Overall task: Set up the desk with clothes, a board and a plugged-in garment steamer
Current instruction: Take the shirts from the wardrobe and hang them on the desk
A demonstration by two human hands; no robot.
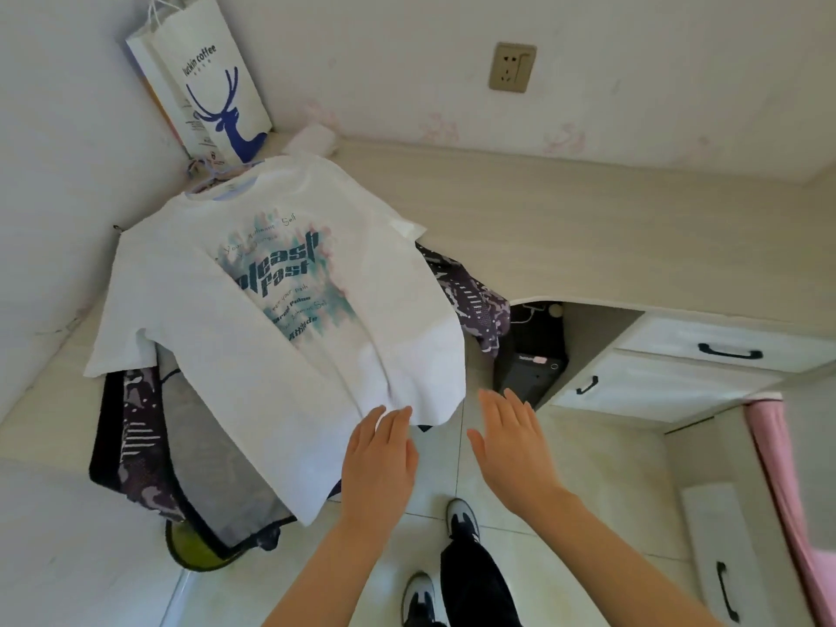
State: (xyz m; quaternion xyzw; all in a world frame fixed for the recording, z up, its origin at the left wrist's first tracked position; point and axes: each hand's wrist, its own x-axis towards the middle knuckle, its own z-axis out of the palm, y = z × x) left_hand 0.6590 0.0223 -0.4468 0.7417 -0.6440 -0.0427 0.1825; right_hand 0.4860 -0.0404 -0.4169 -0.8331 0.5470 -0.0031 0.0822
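While I watched the head view, the step in hand looked like laying out the clothes. A white T-shirt (253, 319) on a hanger lay just ahead of both hands, over a dark patterned garment (470, 291), and its hem hung off the edge of the desk (588, 219).

The left hand (377, 463) was flat with straight fingers. Its fingertips (398, 414) were at the hem and seemed to touch it. The right hand (515, 445) was spread and empty, just right of the hem and off the cloth. The hands were apart and neither gripped anything.

I saw no board and no steamer. My guess was the clothes part was nearly done and the rest had not started. The next move called for fetching those two. The wall socket (512, 67) sat far beyond the right hand, above the desk, with nothing plugged in.

For writing, the paper bag (217, 92) in the corner far beyond the left hand read "luckin coffee" over a blue deer head. The big letters on the shirt print read roughly "fast", with "Self" in small script, and the rest was too blurred. The computer tower (529, 368) just beyond the right hand had a label I couldn't read.
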